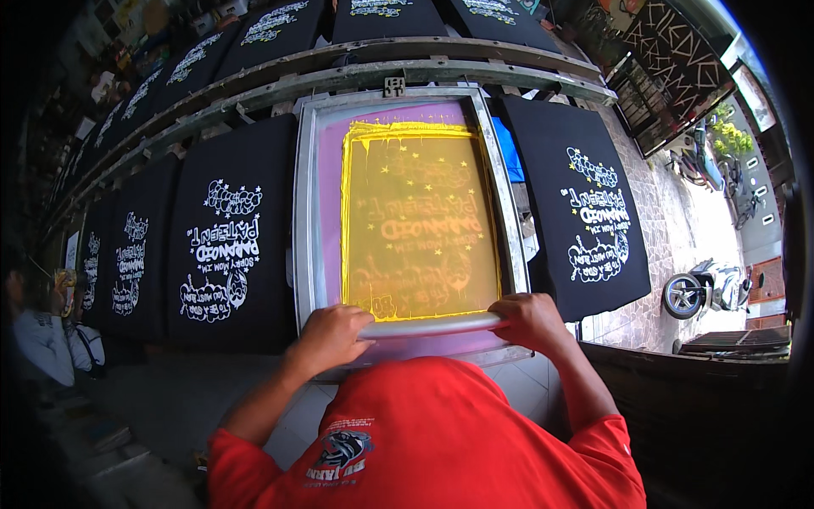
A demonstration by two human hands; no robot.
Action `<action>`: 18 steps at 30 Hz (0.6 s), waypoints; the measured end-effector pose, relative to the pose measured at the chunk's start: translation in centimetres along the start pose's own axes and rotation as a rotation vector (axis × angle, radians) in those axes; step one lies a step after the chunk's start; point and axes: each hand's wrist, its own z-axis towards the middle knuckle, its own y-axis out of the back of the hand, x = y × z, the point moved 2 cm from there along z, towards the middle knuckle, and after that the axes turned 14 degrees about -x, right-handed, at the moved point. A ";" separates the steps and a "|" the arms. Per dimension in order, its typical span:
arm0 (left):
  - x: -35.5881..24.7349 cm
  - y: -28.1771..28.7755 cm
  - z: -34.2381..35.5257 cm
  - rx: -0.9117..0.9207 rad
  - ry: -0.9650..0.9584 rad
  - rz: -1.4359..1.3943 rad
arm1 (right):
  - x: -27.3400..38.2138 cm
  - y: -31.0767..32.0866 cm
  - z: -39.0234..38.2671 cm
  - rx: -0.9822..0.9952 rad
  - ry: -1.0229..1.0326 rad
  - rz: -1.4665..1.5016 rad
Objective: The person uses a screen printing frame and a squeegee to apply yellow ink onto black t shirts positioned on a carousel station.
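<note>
A screen-printing frame [305,212] of pale metal lies in the middle, with purple mesh and a yellow ink-covered area [415,229] through which faint lettering and stars show. Along the frame's near end runs a silver squeegee bar [424,326]. My left hand [335,335] is closed on its left end, and my right hand [530,321] grips the right end. Black shirts [229,153] with white printed designs lie stretched on boards to either side of the frame. A blue patch [509,153] shows just right of the frame.
Metal rails [555,81] cross behind the screen, with more printed black shirts [390,21] beyond. At far left another person [47,348] is partly visible. On the right are a motorcycle [712,293], plants [729,136] and a gate [670,59]. A tiled floor [517,382] shows below the boards.
</note>
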 end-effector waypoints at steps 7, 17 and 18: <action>7.3 7.7 16.4 -0.273 0.020 0.154 | -7.4 3.5 18.0 -0.212 0.050 -0.144; 18.5 7.8 32.4 -0.372 -0.004 0.161 | -16.3 -0.2 34.5 -0.358 0.065 -0.214; 18.8 7.2 32.6 -0.355 -0.001 0.153 | -16.7 -0.7 34.6 -0.357 0.070 -0.215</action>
